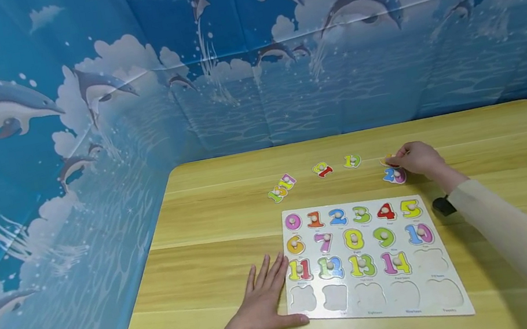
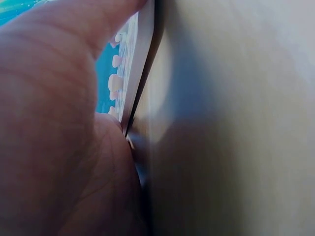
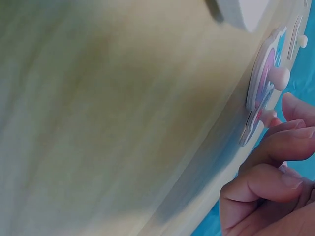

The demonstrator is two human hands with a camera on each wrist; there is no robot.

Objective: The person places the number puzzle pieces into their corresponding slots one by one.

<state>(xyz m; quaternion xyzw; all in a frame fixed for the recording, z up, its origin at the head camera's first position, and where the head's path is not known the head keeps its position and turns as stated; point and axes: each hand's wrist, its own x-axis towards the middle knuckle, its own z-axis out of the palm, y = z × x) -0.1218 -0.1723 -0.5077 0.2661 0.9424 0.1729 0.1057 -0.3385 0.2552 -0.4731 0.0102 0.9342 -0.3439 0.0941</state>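
A white number puzzle board (image 1: 381, 308) lies on the table, with knobbed pieces 0 to 14 in their slots and the lower slots bare. My left hand (image 1: 265, 303) is spread flat at its left side, fingertips at the left edge and thumb along the near corner. The left wrist view shows that thumb against the board's side (image 2: 142, 59). Beyond the board's far right corner, my right hand (image 1: 419, 158) pinches a yellow-and-red number piece (image 1: 390, 160) by its knob (image 3: 268, 117). Close against it lies the blue-and-purple 20 piece (image 1: 395, 175).
Several loose number pieces lie behind the board: a green-and-orange one (image 1: 277, 194), the 17 (image 1: 287, 182), a yellow-and-red one (image 1: 322, 169) and a yellow-and-green one (image 1: 352, 160). A dolphin-print curtain (image 1: 233, 111) hangs along the table's back and left side.
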